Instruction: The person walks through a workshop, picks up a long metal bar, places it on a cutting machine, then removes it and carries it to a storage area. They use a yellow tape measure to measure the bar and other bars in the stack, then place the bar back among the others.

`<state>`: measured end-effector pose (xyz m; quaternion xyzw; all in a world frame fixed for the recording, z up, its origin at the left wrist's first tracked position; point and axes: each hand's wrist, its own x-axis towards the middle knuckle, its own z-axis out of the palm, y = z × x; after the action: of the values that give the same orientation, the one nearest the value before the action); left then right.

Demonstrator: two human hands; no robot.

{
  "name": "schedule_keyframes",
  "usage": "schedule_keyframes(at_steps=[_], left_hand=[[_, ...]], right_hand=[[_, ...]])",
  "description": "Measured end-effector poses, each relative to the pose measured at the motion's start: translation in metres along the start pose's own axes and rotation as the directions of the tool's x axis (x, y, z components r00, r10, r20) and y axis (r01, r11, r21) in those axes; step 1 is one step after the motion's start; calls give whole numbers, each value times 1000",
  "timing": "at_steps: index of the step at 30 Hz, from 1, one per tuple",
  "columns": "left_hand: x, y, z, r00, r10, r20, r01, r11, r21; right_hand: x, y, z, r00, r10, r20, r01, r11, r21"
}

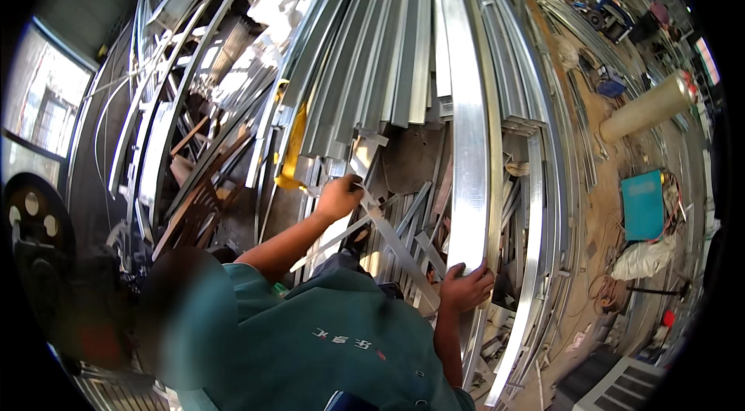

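My right hand is closed on the near end of a long, wide, shiny metal profile, thumb on its upper face and fingers at the right edge. The profile runs away from me over the stack. My left hand has its fingers curled beside the near ends of several galvanized metal channels. What it holds, if anything, is hidden. A pale flat metal bar slants from just beside its fingertips toward my right forearm. Left of that hand hangs a yellow object whose kind I cannot make out.
More metal profiles lie stacked to the right. Curved-looking lengths and brown scrap crowd the left. Farther right stand a teal box, a beige cylinder and a white sack. Offcuts lie beneath the stack.
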<state>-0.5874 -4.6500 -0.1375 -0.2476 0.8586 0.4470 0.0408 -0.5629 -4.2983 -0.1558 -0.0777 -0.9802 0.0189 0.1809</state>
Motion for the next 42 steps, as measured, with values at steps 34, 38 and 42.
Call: schedule_keyframes(at_steps=[34,38,42], left_hand=[[118,-60,-198,923,-298,244,382,636,-671],[104,52,-207,920,-188,344,391,497,-775],[110,71,-126,896,-157,416,434,511,-742]], right_hand=[[8,6,6,994,-60,-92,66,996,58],[5,9,5,998,55,-34,-54,998,32],[8,7,2,998,58,-39,-55,995,79]])
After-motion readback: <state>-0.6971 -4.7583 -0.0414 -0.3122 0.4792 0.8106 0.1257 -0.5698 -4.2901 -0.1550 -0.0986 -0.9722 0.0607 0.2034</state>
